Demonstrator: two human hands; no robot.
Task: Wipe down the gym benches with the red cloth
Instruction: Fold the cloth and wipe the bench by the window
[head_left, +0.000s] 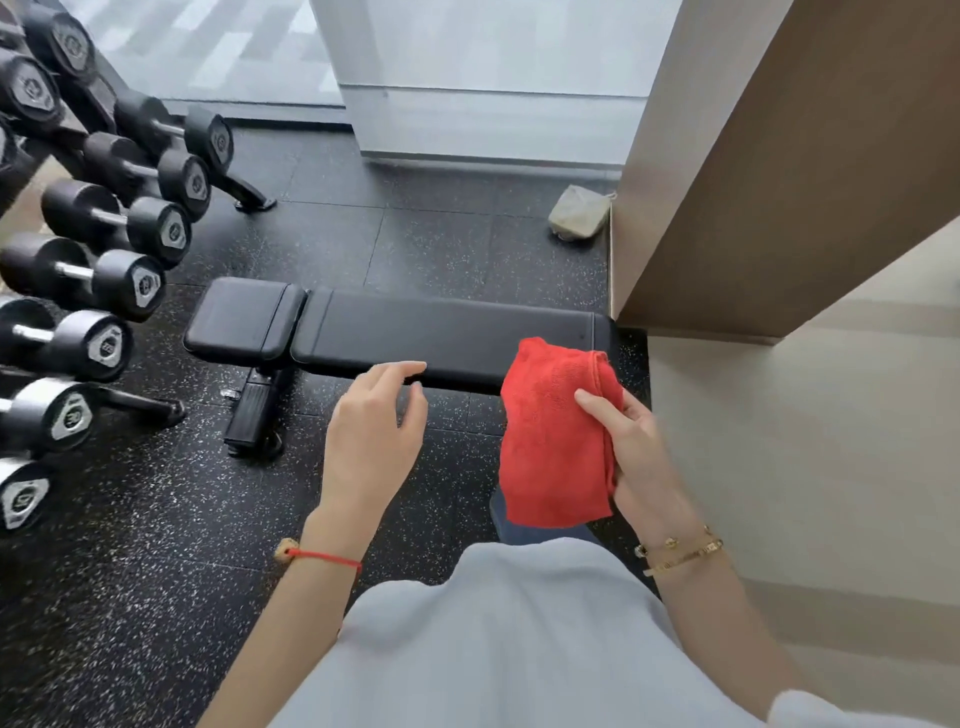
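My left hand's fingers (402, 371) hang loose and slightly spread, holding nothing, over the near edge of the desk (447, 338); whether the tips touch the padding I cannot tell. My right hand's fingers (597, 408) are curled around the red cloth (550, 441), thumb laid across its front, and the cloth hangs bunched from that grip, its upper part overlapping the near right corner of the desk in my view.

Working left to right: the dumbbell rack (104, 104) fills the left edge, its tiers holding black dumbbells (104, 275) laid side by side with their end caps facing the desk. One rack foot (249, 195) rests on the floor beyond the desk's left end, another (140, 408) nearer to me. The seat pad (241, 319) sits just beside the lowest dumbbell heads, with only a narrow strip of speckled floor (156, 545) between them. Under the seam between the pads, the desk's black base (254, 415) sticks out toward me.

My left hand (371, 441) wears a red string bracelet (322, 557). Beyond the desk, open floor runs to the white wall base, where a small grey-green pouch (579, 213) lies against the brown wall panel (779, 182). The desk's right end sits right at that panel's corner. My right hand (641, 457) hangs near the beige wall, gold bangles (685, 551) on the wrist.
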